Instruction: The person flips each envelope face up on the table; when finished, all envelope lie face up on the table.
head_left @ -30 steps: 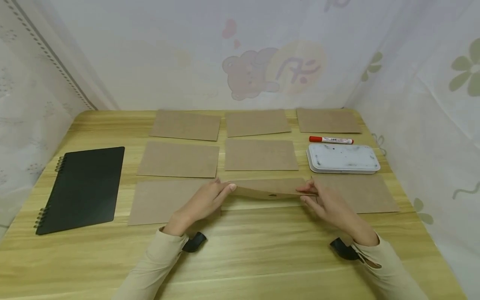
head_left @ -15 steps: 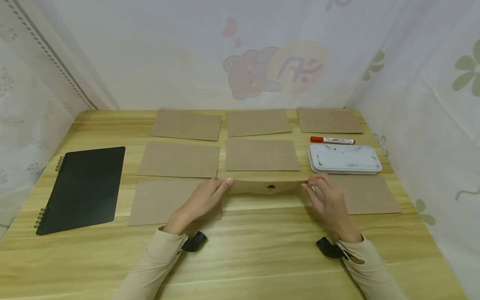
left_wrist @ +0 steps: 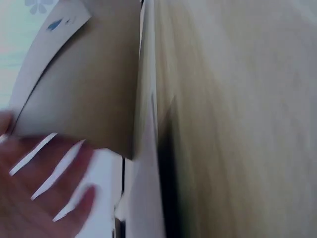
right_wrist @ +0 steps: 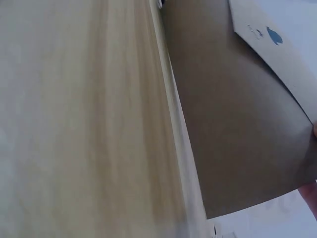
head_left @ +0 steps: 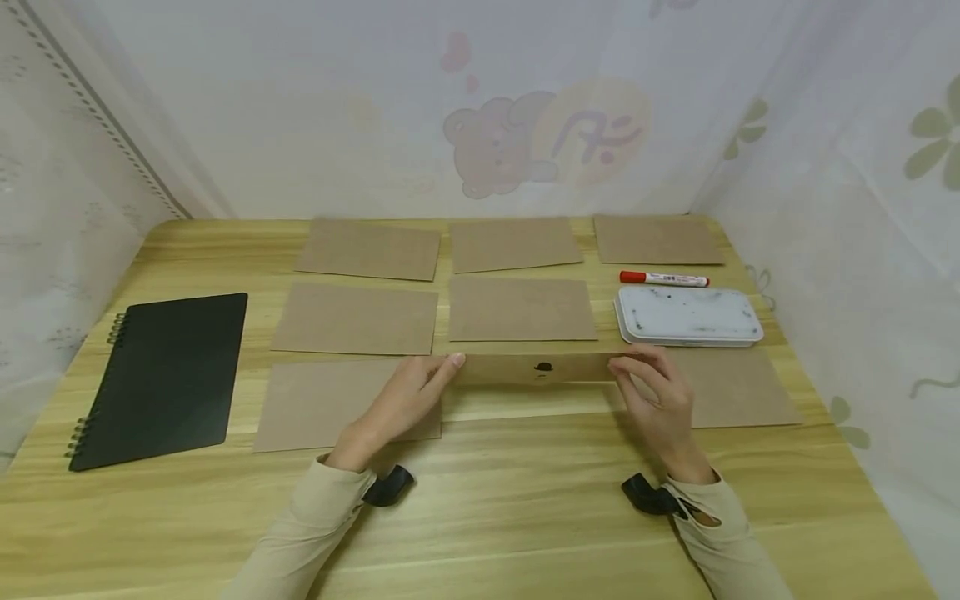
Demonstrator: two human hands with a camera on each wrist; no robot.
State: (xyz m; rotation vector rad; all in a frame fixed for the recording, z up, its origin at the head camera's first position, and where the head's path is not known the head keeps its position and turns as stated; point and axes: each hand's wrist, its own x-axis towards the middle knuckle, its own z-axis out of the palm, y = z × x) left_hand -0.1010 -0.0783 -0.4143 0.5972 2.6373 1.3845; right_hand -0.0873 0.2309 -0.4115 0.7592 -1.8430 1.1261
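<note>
Between both hands a brown card [head_left: 536,368] stands tilted up on its long edge above the wooden table [head_left: 487,492], its face with a small black mark toward me. My left hand [head_left: 450,364] pinches its left end and my right hand [head_left: 626,367] grips its right end with curled fingers. In the left wrist view the card [left_wrist: 89,99] is blurred, with my fingers [left_wrist: 44,193] below it. The right wrist view shows the card's [right_wrist: 237,124] brown underside and a pale face with a blue mark.
Several brown cards [head_left: 356,318] lie in rows across the table, one at front left [head_left: 322,404] and one at front right [head_left: 738,392]. A black spiral notebook [head_left: 161,379] lies at the left. A red marker [head_left: 663,278] and a white tin [head_left: 686,317] sit at the right. Curtains enclose the table.
The card has been tipped from nearly flat to standing on edge, so its marked face now shows. My right wrist has drawn in to the left; the left hand has barely moved.
</note>
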